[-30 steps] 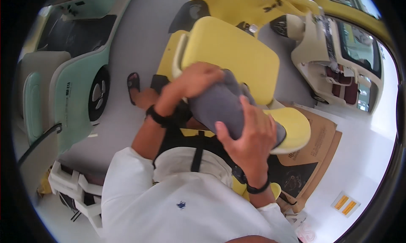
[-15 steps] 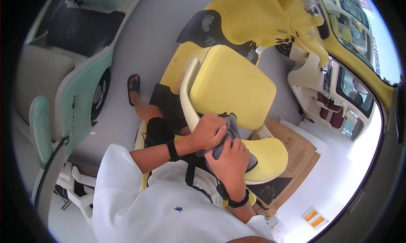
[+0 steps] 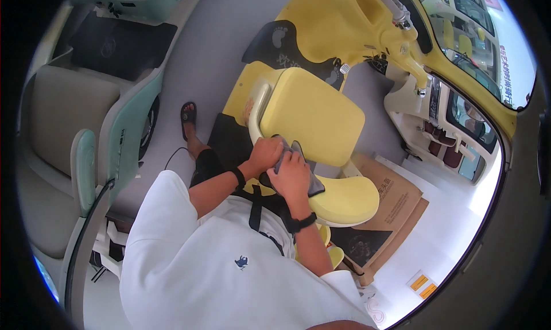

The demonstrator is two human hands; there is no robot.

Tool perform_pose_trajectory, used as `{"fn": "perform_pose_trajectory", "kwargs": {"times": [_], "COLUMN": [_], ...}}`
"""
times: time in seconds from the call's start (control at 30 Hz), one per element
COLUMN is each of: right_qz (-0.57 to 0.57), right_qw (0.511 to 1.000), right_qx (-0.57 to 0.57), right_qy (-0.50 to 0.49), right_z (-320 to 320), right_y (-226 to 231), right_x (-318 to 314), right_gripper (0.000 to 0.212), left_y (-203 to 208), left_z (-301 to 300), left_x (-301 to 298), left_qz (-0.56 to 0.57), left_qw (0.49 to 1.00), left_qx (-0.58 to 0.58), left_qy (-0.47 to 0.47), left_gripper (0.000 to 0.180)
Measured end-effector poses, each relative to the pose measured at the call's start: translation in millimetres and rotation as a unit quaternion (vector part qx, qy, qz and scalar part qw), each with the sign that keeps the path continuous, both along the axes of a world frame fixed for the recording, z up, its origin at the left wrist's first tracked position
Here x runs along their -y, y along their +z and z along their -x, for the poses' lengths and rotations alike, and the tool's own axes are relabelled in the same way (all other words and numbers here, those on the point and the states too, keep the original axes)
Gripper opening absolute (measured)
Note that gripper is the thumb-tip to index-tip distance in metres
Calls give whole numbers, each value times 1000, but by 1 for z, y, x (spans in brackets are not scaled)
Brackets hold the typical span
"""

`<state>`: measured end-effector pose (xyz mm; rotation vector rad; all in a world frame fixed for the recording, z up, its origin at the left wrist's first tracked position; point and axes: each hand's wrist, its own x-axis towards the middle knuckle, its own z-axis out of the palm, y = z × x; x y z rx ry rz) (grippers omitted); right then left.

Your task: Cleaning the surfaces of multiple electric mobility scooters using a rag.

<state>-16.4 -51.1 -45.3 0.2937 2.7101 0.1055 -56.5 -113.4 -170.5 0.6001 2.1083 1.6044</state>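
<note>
A grey cloth (image 3: 314,184) is bunched up between my two hands, over the gap between the yellow seat cushion (image 3: 313,120) and the yellow backrest (image 3: 347,199). My left hand (image 3: 266,155) is closed on the cloth's left side, close to the cream seat rail (image 3: 257,115). On its right side my right hand (image 3: 293,175) grips the cloth, fingers curled over the top. One corner of the cloth hangs down onto the backrest. Part of the fabric is hidden beneath my fingers.
A yellow vehicle front (image 3: 327,26) with a handlebar (image 3: 393,6) and dark floor mat (image 3: 275,40) lies ahead. Flattened cardboard (image 3: 396,198) leans at right. A mint-green vehicle (image 3: 123,129) stands on the left, a cream one (image 3: 425,120) on the far right.
Both hands have shifted slightly up and left with the cloth, still gripping it. My view has moved a little, so the surroundings sit differently in the picture.
</note>
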Motion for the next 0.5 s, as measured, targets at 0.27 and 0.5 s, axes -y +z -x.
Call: {"fn": "perform_pose_trajectory", "kwargs": {"times": [0.27,0.5], "right_qz": [112,129], "right_qw": [988,950], "right_qx": [63,143], "right_qy": [-86,-247], "right_z": [12,-26], "right_y": [-10,61], "right_x": [-8,-29], "right_gripper": [42,93], "left_y": [-22,58], "left_z": [-6,-21], "left_x": [17,23], "left_qz": [98,16], "left_qw": [973,981], "left_qx": [-193,50], "left_qy": [-77,-186], "left_gripper": [13,36]}}
